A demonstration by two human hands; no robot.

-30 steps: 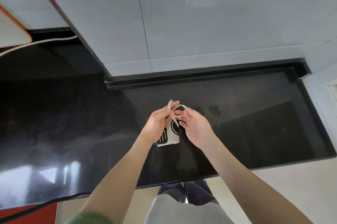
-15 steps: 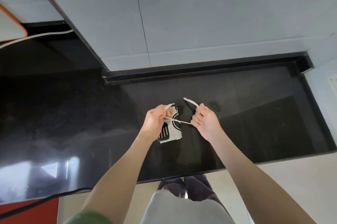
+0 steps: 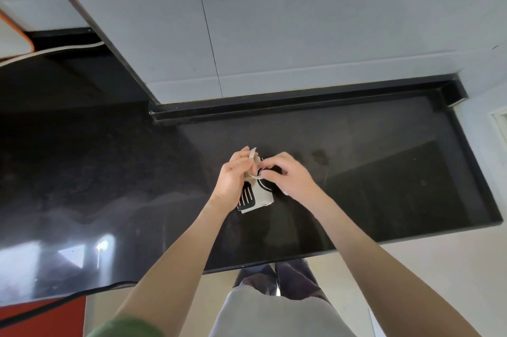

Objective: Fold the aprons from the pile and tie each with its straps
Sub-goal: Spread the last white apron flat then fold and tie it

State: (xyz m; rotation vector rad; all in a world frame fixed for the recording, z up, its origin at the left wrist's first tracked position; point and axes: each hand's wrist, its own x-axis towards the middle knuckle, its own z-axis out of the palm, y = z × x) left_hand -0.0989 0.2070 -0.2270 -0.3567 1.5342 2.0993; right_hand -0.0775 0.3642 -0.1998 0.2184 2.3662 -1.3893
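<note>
A small folded apron (image 3: 260,198), cream with black kitchen-tool prints, is held just above the black counter (image 3: 384,185). My left hand (image 3: 233,180) grips its left side and pinches a cream strap (image 3: 252,154) whose end sticks up. My right hand (image 3: 288,176) is over the bundle's top right, fingers curled on the other strap where it crosses the bundle. The hands nearly touch. The upper part of the apron is hidden by my fingers. No pile of aprons is in view.
A grey tiled wall (image 3: 274,34) rises behind the counter, with a black raised lip (image 3: 301,100) at its foot. The counter's front edge (image 3: 356,247) runs below my forearms. A white-and-orange object (image 3: 13,40) sits at far left, and a dark cable (image 3: 55,298) trails at lower left.
My right hand, which had pulled a strap out to the right, has come back in over the bundle. The left hand keeps its hold on the apron and strap.
</note>
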